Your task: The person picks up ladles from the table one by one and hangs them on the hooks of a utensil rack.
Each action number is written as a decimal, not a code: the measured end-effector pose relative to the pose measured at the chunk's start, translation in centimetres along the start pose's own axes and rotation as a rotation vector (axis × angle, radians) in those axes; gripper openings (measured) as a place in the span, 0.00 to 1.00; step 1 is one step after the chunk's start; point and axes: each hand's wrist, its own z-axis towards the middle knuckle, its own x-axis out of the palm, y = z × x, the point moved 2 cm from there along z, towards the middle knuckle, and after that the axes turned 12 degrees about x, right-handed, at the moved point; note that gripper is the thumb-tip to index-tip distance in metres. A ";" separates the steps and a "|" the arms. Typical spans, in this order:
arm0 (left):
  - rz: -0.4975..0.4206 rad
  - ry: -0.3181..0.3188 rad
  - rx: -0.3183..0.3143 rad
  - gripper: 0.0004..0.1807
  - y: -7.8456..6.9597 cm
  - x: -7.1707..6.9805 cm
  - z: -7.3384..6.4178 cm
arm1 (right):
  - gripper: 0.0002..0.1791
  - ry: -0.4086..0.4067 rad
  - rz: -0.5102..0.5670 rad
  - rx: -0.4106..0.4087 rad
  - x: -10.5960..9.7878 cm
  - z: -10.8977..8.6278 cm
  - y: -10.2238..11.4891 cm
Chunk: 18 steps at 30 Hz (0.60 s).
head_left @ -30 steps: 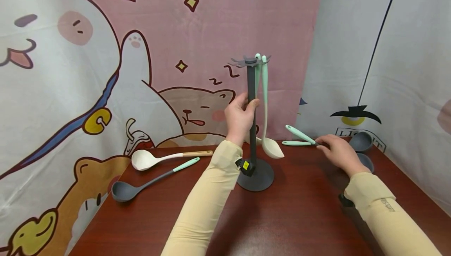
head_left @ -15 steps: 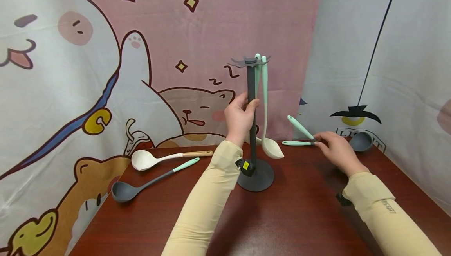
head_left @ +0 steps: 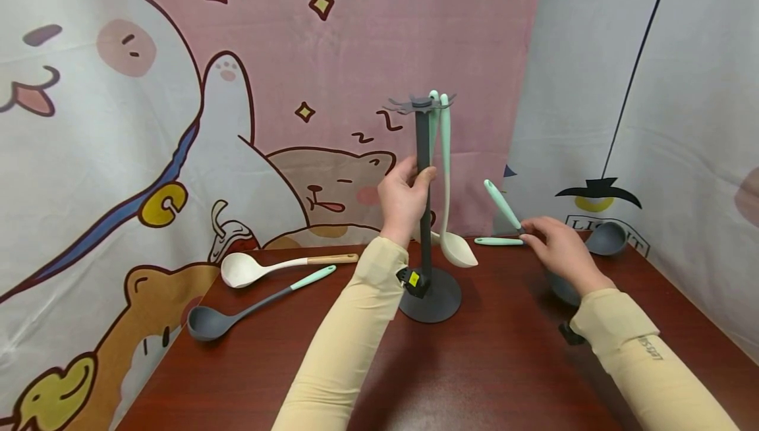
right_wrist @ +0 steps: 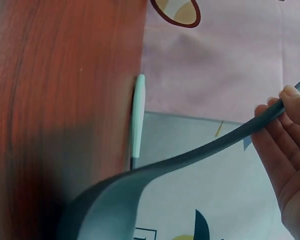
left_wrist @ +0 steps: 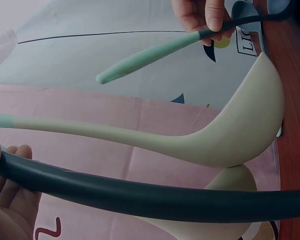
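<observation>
My left hand grips the dark post of a utensil stand, above its round base. From the stand's hooked top hang a cream ladle with a mint handle and, behind it, a second mint-handled utensil. Over on the right, my right hand pinches the shaft of a grey ladle. Its mint handle points up and left, and its bowl is low under the hand. Another grey ladle lies behind it at the back of the table.
On the table's left lie a white ladle with a wooden handle and a grey ladle with a mint handle. A printed cloth backdrop rises right behind the table.
My right hand has lifted the grey ladle's handle end and drawn the ladle left, its bowl moving left from the table's right side. My left hand has stayed on the post.
</observation>
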 end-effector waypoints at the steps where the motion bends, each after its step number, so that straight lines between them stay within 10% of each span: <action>1: 0.000 0.001 -0.001 0.08 0.0 0.0 0.0 | 0.13 -0.004 0.001 0.000 0.0 0.1 0.2; 18: -0.011 0.005 -0.005 0.08 0.0 0.0 0.0 | 0.12 -0.070 0.098 -0.065 -0.9 0.4 3.6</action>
